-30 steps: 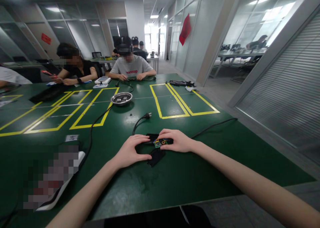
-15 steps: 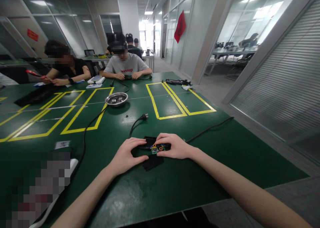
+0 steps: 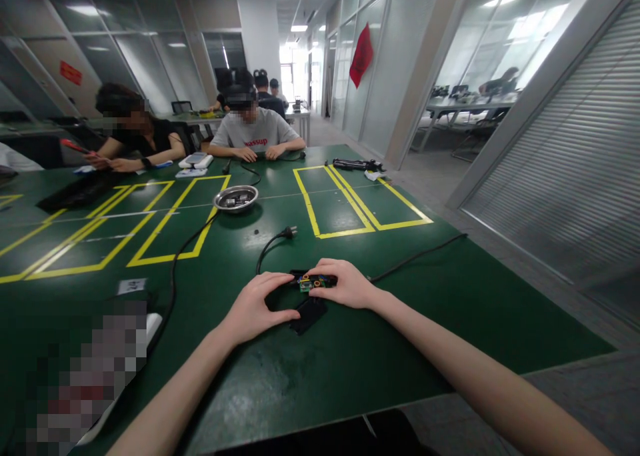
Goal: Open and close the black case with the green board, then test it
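Note:
A small green circuit board (image 3: 306, 286) with copper-coloured coils lies in a black casing near the middle of the green table. My right hand (image 3: 345, 284) grips the board and casing between thumb and fingers from the right. On the left, my left hand (image 3: 257, 307) curves round the casing, its fingertips at the casing's upper left edge and its thumb on a flat black piece (image 3: 309, 315). That flat piece lies just below the board. A black cable with a plug (image 3: 289, 232) curls up behind my left hand.
A metal bowl (image 3: 236, 199) with metal parts stands further back. Yellow tape outlines (image 3: 345, 232) mark the green table (image 3: 500, 309). A black cable runs right, another left to a white-edged, blurred object. Two people sit across the table, near a black tripod-like item (image 3: 356, 165).
The board and casing have shifted slightly up and left, with my right hand on them. My left thumb now reaches the flat black piece. The whole view has shifted a little.

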`<act>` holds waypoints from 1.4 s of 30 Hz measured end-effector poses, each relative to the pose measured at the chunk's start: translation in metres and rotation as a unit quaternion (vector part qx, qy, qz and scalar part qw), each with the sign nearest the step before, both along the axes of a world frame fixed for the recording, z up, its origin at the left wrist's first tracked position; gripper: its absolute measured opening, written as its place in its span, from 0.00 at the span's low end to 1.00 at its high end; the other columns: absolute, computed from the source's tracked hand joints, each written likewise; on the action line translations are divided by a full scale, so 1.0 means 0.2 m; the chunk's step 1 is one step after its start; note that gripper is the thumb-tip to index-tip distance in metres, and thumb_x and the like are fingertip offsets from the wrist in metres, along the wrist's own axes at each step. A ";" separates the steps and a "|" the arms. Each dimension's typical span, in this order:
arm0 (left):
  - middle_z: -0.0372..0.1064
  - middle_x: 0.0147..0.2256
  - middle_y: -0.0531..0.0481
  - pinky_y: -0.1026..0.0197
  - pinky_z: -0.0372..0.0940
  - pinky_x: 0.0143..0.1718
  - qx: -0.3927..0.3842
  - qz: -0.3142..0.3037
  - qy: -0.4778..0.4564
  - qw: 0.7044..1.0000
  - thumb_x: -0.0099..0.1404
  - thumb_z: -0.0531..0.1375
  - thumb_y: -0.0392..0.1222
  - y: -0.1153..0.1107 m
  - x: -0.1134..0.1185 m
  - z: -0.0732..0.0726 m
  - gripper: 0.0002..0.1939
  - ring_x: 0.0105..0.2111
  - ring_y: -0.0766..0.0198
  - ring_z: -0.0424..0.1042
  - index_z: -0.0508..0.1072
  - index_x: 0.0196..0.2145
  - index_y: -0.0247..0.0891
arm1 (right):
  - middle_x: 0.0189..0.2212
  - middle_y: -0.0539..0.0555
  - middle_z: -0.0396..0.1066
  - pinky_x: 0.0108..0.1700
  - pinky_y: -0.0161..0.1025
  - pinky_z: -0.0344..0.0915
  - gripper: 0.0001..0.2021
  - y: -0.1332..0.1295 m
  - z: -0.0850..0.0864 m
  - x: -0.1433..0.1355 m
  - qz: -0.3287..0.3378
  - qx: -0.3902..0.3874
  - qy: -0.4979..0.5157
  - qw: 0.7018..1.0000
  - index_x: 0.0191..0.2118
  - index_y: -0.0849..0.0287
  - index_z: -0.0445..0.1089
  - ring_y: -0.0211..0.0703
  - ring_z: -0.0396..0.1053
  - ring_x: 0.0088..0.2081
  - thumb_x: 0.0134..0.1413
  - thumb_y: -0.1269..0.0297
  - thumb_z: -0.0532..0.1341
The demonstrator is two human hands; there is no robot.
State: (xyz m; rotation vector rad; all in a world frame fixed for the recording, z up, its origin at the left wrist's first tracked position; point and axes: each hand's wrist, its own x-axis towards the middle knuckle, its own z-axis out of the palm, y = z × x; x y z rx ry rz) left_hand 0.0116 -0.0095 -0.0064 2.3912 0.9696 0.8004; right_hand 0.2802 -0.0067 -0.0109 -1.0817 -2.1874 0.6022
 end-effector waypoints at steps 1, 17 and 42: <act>0.76 0.55 0.43 0.45 0.70 0.59 -0.001 0.002 -0.001 1.000 0.58 0.74 0.53 0.00 0.00 0.00 0.33 0.54 0.49 0.75 0.74 0.58 0.44 | 0.41 0.55 0.78 0.45 0.40 0.70 0.16 0.01 0.00 0.01 -0.003 -0.002 0.003 1.000 0.49 0.57 0.80 0.46 0.77 0.41 0.57 0.58 0.72; 0.71 0.59 0.43 0.46 0.66 0.63 -0.028 -0.028 0.025 0.999 0.65 0.67 0.45 0.01 -0.01 0.02 0.08 0.58 0.49 0.72 0.80 0.41 0.42 | 0.48 0.57 0.79 0.53 0.46 0.73 0.13 0.06 -0.04 0.07 -0.002 0.073 0.020 0.997 0.49 0.54 0.78 0.50 0.78 0.48 0.59 0.60 0.70; 0.71 0.61 0.44 0.40 0.62 0.62 0.011 0.018 0.058 0.998 0.63 0.68 0.46 -0.01 -0.03 0.03 0.09 0.58 0.48 0.71 0.74 0.32 0.41 | 0.57 0.60 0.66 0.46 0.44 0.77 0.27 -0.07 -0.01 0.01 0.029 -0.017 0.047 0.998 0.58 0.52 0.73 0.53 0.73 0.54 0.51 0.63 0.72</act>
